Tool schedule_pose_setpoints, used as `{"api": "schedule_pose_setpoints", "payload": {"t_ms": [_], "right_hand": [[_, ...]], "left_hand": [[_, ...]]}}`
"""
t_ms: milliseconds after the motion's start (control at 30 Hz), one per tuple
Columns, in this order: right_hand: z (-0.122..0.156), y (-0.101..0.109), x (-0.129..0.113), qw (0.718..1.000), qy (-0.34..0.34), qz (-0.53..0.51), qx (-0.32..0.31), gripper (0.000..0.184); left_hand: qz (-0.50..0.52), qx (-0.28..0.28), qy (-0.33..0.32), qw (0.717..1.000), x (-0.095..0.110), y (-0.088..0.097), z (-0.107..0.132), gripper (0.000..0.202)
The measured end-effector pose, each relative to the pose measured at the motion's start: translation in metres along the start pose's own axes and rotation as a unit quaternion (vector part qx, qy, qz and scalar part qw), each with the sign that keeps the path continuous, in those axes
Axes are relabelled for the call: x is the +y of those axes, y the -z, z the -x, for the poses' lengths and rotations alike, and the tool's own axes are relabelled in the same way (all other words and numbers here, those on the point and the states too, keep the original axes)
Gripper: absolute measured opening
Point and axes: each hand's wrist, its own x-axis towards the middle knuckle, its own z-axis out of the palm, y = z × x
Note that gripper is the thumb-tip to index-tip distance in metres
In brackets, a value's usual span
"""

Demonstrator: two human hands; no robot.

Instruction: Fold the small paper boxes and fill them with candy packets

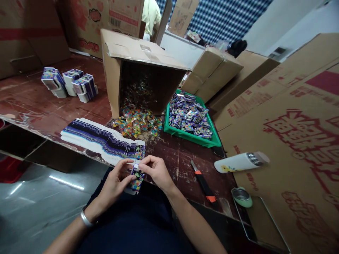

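Observation:
My left hand (114, 182) and my right hand (156, 171) meet over my lap, at the near edge of the table. Both are closed on a small colourful printed box (137, 179), left from below, right pinching its top. Just beyond lies a fanned row of flat printed box blanks (103, 141). A cardboard carton (137, 70) tipped on its side spills several bright little packets (136, 123) onto the table.
A green tray (191, 137) holds purple packets. Stacks of finished boxes (70, 83) stand at the far left. An orange-and-black utility knife (203, 183), a white flask (239, 162) on its side and its cap (241, 196) lie right. Big cartons (291, 116) wall the right. A person in yellow (150, 16) stands behind.

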Motion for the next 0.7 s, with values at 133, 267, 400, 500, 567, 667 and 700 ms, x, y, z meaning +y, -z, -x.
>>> {"api": "schedule_pose_setpoints", "payload": {"t_ms": [133, 267, 400, 500, 567, 667, 700], "right_hand": [[-0.001, 0.003, -0.002, 0.998, 0.041, 0.054, -0.001, 0.030], [0.010, 0.001, -0.008, 0.974, 0.156, 0.157, -0.038, 0.024], [0.018, 0.005, -0.010, 0.945, 0.181, 0.237, -0.135, 0.067], [0.000, 0.025, -0.004, 0.955, 0.158, 0.232, -0.095, 0.062], [-0.027, 0.047, 0.003, 0.957, 0.153, 0.242, 0.044, 0.039], [-0.077, 0.083, 0.015, 0.893, 0.142, 0.388, 0.177, 0.034], [-0.093, 0.092, 0.018, 0.870, 0.136, 0.438, 0.180, 0.035]], "left_hand": [[0.004, -0.013, 0.021, 1.000, 0.003, 0.000, 0.002, 0.049], [0.016, 0.005, 0.023, 1.000, 0.001, 0.002, 0.003, 0.037], [0.070, 0.050, 0.034, 0.996, -0.002, 0.001, -0.001, 0.031], [0.131, -0.001, 0.087, 0.988, -0.002, 0.002, -0.003, 0.033], [0.121, -0.082, 0.125, 0.981, 0.000, 0.009, -0.001, 0.035], [0.012, -0.173, 0.133, 0.976, 0.007, 0.032, 0.002, 0.042], [-0.042, -0.193, 0.126, 0.972, 0.011, 0.042, 0.003, 0.049]]}}
